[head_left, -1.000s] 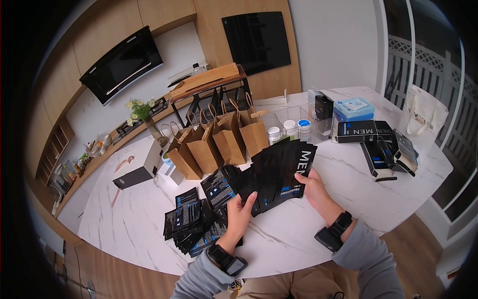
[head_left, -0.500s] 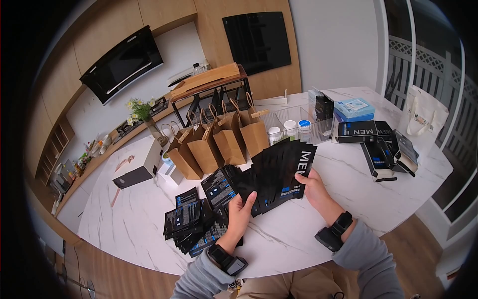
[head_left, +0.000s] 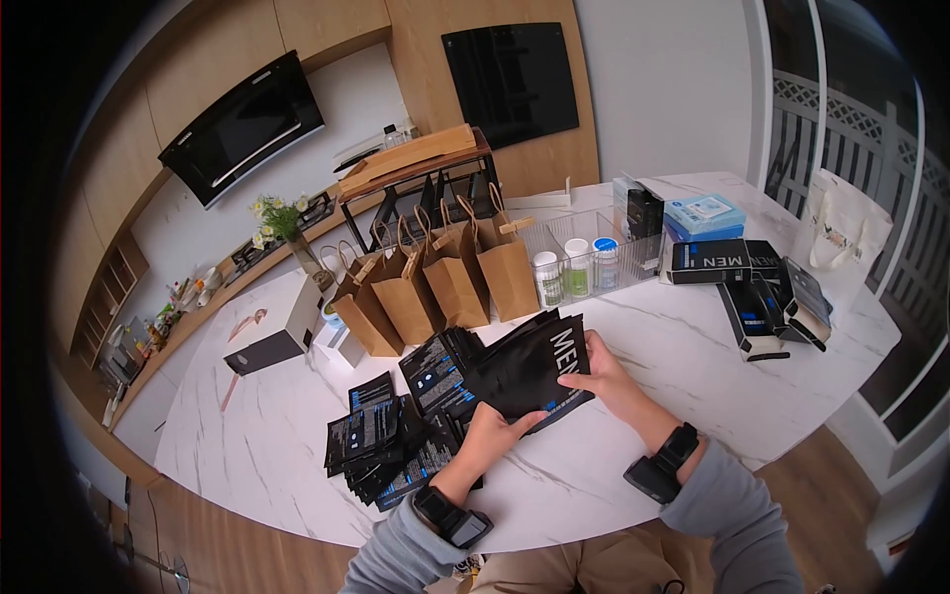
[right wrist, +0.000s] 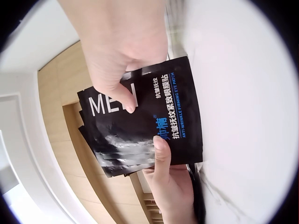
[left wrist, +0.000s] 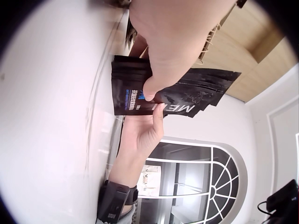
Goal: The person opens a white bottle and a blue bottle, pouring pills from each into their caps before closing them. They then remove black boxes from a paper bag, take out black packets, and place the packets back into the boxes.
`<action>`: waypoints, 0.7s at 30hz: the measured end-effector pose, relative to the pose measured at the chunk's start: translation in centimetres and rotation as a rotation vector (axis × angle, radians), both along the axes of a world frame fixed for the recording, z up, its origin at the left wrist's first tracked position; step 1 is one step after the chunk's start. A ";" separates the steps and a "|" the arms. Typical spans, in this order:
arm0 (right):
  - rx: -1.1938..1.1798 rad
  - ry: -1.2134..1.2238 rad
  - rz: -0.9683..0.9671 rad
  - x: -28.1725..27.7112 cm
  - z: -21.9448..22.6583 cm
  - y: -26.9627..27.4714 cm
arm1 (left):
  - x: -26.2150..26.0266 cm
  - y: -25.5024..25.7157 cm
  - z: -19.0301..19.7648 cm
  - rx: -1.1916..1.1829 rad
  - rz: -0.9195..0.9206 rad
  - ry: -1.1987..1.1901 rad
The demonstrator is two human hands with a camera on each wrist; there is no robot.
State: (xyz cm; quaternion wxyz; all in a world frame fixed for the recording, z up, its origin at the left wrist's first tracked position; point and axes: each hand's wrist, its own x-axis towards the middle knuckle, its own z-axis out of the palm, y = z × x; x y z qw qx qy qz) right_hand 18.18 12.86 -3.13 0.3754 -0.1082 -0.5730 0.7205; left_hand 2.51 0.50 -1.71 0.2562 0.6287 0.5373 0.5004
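Note:
Both hands hold a stack of flat black packets marked "MEN" above the table. The left hand grips the lower left part, its thumb lying across the front. At the right edge the right hand pinches the stack, thumb on the front face. In the right wrist view the top packet faces the camera, with more packets stepped out behind it. The left wrist view shows the stack side-on between both thumbs. More loose black packets lie in an overlapping pile left of the hands.
Brown paper bags stand behind the packets. A clear bin with white bottles is to their right. Black boxes and a white bag lie at the right; a white and black box sits left.
The fanned packets have been drawn together into a tighter stack and lowered, so the bottles show more. The right hand has moved slightly left, and the left hand has turned, its thumb now pointing right.

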 end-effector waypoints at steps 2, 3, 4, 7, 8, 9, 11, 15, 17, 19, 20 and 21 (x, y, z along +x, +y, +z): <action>-0.022 -0.016 0.013 0.2 0.2 -0.2 | 0.1 0.0 0.0 -0.050 -0.045 -0.038; 0.059 -0.067 -0.031 0.1 0.3 -0.4 | 0.0 0.0 -0.1 -0.050 -0.046 -0.038; 0.140 -0.117 -0.075 0.1 0.3 -0.6 | -0.1 0.0 -0.2 -0.022 -0.040 0.048; 0.252 -0.219 -0.034 0.0 -0.7 0.1 | 0.0 0.4 -1.0 0.085 0.035 -0.082; 0.253 -0.218 -0.034 0.0 -0.7 0.0 | 0.2 0.4 -0.8 0.162 0.104 -0.300; 0.273 -0.229 -0.052 0.0 -0.5 -0.3 | 0.1 0.1 0.2 0.103 0.165 -0.271; 0.361 -0.244 -0.117 0.2 0.5 -1.4 | 0.5 -0.2 0.4 0.143 0.194 -0.248; 0.530 -0.240 -0.243 -1.0 -0.4 -2.9 | 0.6 0.0 -1.2 0.268 0.247 0.026; 0.534 -0.257 -0.255 -0.7 0.1 -3.4 | 0.5 -0.3 -1.7 0.250 0.216 -0.012; 0.571 -0.262 -0.327 -0.7 0.0 -3.7 | 0.7 -0.4 -1.5 0.319 0.157 -0.045; 0.569 -0.263 -0.325 -0.8 0.1 -3.7 | 0.9 -0.5 -1.0 0.316 0.158 -0.045; 0.545 -0.219 -0.285 -0.7 0.4 -3.7 | 1.1 -0.5 -0.6 0.272 0.144 -0.148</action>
